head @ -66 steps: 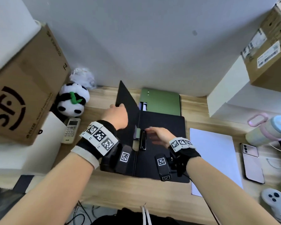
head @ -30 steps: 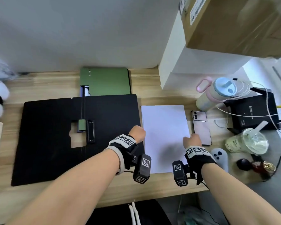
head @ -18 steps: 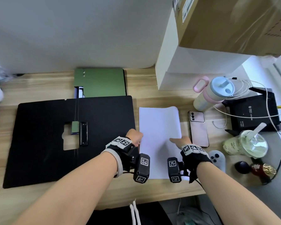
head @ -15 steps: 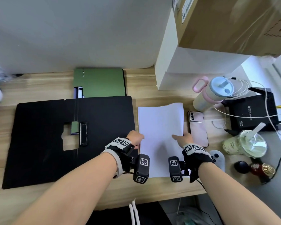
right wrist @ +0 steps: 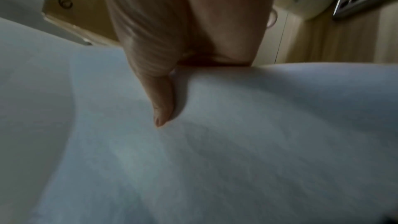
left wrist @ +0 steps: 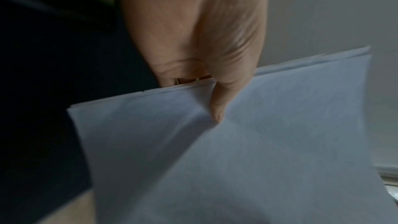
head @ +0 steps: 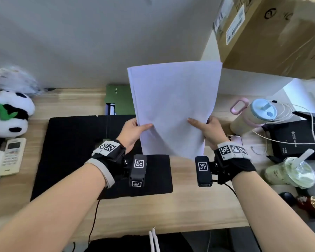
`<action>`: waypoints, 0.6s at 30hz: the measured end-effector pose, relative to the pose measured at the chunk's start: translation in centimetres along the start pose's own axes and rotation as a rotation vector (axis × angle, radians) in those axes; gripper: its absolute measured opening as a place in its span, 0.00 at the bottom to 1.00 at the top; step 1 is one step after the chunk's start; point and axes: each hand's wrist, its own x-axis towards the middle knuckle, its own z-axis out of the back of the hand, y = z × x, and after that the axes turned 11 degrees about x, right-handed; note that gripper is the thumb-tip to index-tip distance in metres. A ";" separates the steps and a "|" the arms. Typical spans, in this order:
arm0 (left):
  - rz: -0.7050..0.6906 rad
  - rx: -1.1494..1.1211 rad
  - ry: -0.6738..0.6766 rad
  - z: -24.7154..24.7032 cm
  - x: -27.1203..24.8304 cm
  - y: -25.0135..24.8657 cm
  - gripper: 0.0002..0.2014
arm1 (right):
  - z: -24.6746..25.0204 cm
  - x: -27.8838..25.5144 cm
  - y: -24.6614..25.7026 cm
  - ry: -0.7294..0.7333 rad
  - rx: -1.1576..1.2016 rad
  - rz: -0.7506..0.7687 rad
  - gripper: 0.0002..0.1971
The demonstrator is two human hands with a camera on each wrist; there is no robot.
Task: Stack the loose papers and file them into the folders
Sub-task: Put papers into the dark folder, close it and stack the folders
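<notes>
A stack of white papers (head: pixel 173 106) stands upright in the air above the desk, its lower edge over the right part of the open black folder (head: pixel 76 153). My left hand (head: pixel 133 132) pinches the stack's left edge, thumb on the near face. My right hand (head: pixel 205 130) pinches the right edge the same way. The left wrist view shows the thumb (left wrist: pixel 219 106) pressed on the papers (left wrist: pixel 247 151), whose sheet edges lie slightly uneven. In the right wrist view the thumb (right wrist: pixel 161 103) lies on the papers (right wrist: pixel 215 151). A closed green folder (head: pixel 119 99) lies behind, partly hidden by the stack.
A panda plush (head: pixel 7 113) and a remote (head: pixel 11 155) lie at the left. On the right stand a pink bottle (head: pixel 253 115), a phone (head: pixel 235 139), a black box (head: pixel 295 139) with white cable and a drink cup (head: pixel 291 171). Cardboard boxes (head: pixel 273 33) overhang the back right.
The papers lay flat on the desk right of the black folder; both hands took hold of their edges and lifted the stack upright. Earlier, the black folder was opened flat.
</notes>
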 end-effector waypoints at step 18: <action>-0.036 0.160 -0.166 7.6 -2.1 3.0 0.14 | -6.9 0.9 -7.0 0.023 0.024 -0.064 0.08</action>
